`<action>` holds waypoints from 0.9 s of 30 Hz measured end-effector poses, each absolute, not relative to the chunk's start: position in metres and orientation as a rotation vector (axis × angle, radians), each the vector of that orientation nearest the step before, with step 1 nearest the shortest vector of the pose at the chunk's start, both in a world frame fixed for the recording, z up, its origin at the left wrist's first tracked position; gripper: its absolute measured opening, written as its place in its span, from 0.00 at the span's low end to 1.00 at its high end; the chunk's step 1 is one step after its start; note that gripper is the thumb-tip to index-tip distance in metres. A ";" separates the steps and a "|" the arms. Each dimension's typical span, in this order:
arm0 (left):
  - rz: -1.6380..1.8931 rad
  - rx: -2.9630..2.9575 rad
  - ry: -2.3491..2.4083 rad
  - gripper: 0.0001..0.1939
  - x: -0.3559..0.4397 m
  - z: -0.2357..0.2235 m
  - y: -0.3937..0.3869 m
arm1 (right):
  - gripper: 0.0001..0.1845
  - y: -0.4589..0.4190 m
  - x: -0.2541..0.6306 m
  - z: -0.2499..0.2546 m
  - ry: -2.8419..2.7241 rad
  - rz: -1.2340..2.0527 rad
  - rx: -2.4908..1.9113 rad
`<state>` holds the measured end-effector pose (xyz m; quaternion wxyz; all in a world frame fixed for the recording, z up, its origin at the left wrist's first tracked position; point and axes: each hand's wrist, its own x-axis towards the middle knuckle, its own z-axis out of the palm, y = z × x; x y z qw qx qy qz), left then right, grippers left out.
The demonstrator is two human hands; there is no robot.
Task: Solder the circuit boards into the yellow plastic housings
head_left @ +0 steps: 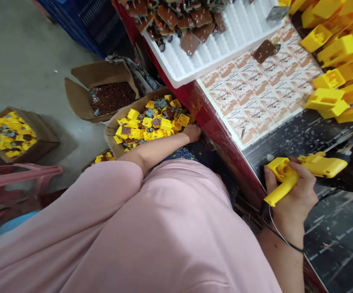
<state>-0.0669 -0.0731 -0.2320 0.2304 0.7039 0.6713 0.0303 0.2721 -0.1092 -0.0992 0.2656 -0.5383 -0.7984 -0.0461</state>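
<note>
On the grey concrete floor (20, 61) beside the red-edged worktop (286, 134) stand open cardboard boxes; the nearest brown cardboard box (112, 126) is heaped with small yellow plastic housings and brown boards (152, 120). The left hand (191, 132) reaches down to the edge of that heap, fingers curled on the pieces; whether its grip has closed on one cannot be told. The right hand (295, 195) rests on the worktop, its grip wrapped tight round a yellow plastic pistol-shaped tool (304, 169) with a thin black cable. A white ridged plastic tray (225, 44) holding brown circuit boards lies farther back, and stacked yellow plastic casings (341, 69) stand to the right.
</note>
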 end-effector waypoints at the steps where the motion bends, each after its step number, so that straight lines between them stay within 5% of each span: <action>1: 0.086 1.877 1.831 0.23 -0.070 -0.231 -0.074 | 0.34 -0.109 0.273 -0.099 -2.164 -0.127 -1.452; 10: 0.481 1.408 1.718 0.12 -0.112 -0.205 -0.108 | 0.33 -0.106 0.274 -0.102 -2.197 -0.205 -1.441; 14: 0.636 1.401 1.831 0.21 -0.121 -0.195 -0.115 | 0.33 -0.105 0.273 -0.102 -2.220 -0.262 -1.412; 27: 0.051 1.889 1.907 0.25 -0.113 -0.205 -0.108 | 0.30 -0.105 0.275 -0.105 -2.225 -0.224 -1.432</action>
